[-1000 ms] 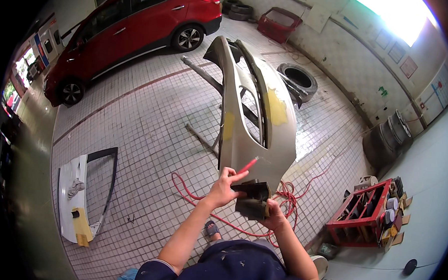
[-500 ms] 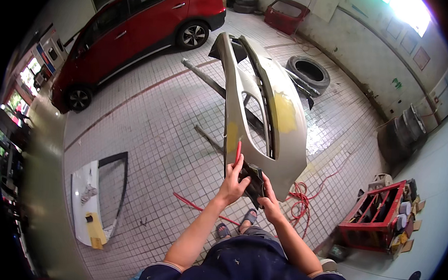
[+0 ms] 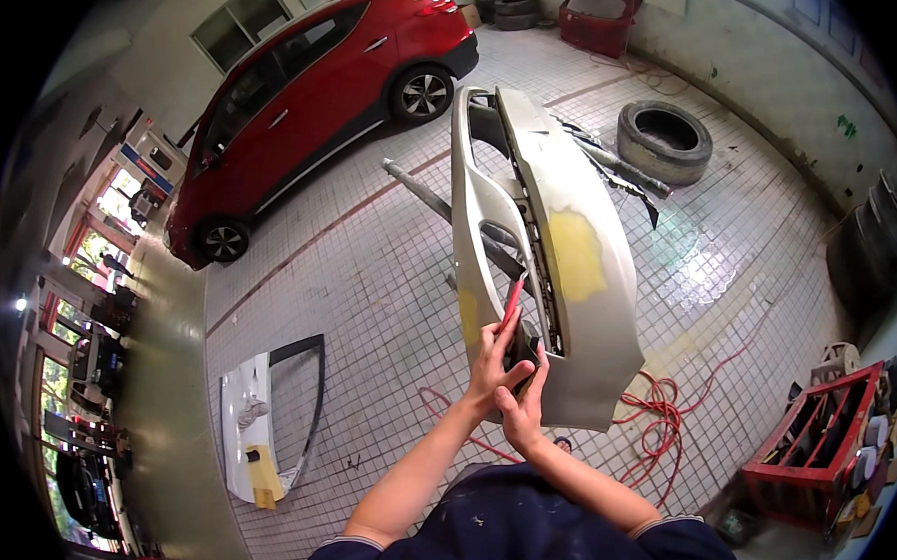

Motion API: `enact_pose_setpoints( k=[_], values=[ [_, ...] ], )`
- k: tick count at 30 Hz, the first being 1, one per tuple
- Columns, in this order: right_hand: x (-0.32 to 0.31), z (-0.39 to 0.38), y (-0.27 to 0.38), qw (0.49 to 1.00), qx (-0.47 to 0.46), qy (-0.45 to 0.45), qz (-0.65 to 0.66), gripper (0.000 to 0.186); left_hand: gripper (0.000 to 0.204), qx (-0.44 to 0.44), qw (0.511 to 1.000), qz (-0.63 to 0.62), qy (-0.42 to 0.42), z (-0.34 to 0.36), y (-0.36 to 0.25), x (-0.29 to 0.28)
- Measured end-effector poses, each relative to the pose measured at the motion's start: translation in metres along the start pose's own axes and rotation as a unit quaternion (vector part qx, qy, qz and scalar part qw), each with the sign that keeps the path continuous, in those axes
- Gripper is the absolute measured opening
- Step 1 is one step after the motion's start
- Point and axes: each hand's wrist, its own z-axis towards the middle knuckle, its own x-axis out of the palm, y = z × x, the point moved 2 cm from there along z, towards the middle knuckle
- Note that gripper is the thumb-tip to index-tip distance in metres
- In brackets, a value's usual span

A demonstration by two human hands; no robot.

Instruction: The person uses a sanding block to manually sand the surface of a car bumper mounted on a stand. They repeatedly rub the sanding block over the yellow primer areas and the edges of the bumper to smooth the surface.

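Note:
My left hand point(image 3: 489, 370) is closed round a slim red-handled tool point(image 3: 513, 303), which points up and away with a small pale tip; its exact kind I cannot make out. Between my palms is a dark, bent piece point(image 3: 526, 349), largely covered by fingers. My right hand point(image 3: 525, 401) presses against it from the other side, its thumb close to the left hand. Just beyond stands a silver-beige car bumper point(image 3: 594, 386), on end and held off the floor. Yellow filler patches point(image 3: 576, 256) mark its surface. The tool's tip overlaps the bumper's long opening; contact is unclear.
Metal stand bars point(image 3: 417, 191) stick out left of the bumper. A red hose point(image 3: 653, 414) coils on the tiles at right, near a red cart point(image 3: 812, 436). A white door panel point(image 3: 247, 421) lies at left. Behind are a red car point(image 3: 306, 104) and a tyre point(image 3: 665, 141).
Both hands have moved right and closer together, carrying the red tool and dark piece. The dark piece is more hidden now. The view has shifted, so the surroundings sit further right.

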Motion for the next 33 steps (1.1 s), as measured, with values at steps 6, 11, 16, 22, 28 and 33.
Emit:
enact_pose_setpoints(
  k=[6,11,16,22,28,33],
  values=[
    [-0.024,0.021,-0.004,1.0,-0.015,-0.026,0.004,0.104,0.116,-0.006,0.998,-0.018,0.059,0.026,-0.006,0.018],
    [-0.051,0.049,0.016,0.959,-0.122,-0.034,-0.254,0.085,0.083,-0.085,0.962,-0.226,0.128,0.051,-0.018,0.008],
    [-0.049,0.073,0.007,1.0,0.0,0.004,-0.019,0.077,0.081,-0.051,0.965,-0.192,0.173,0.082,-0.008,-0.001],
    [-0.047,0.097,0.011,0.944,-0.065,-0.081,-0.312,0.072,0.074,0.06,0.968,-0.016,0.241,0.139,0.012,-0.042],
    [-0.033,0.151,-0.014,0.736,-0.086,-0.177,-0.648,0.081,0.064,0.288,0.922,0.076,0.248,0.27,0.064,-0.114],
    [-0.03,0.205,-0.052,0.6,-0.079,-0.13,-0.785,0.079,0.074,0.374,0.877,0.09,0.289,0.373,0.108,-0.098]
  ],
)
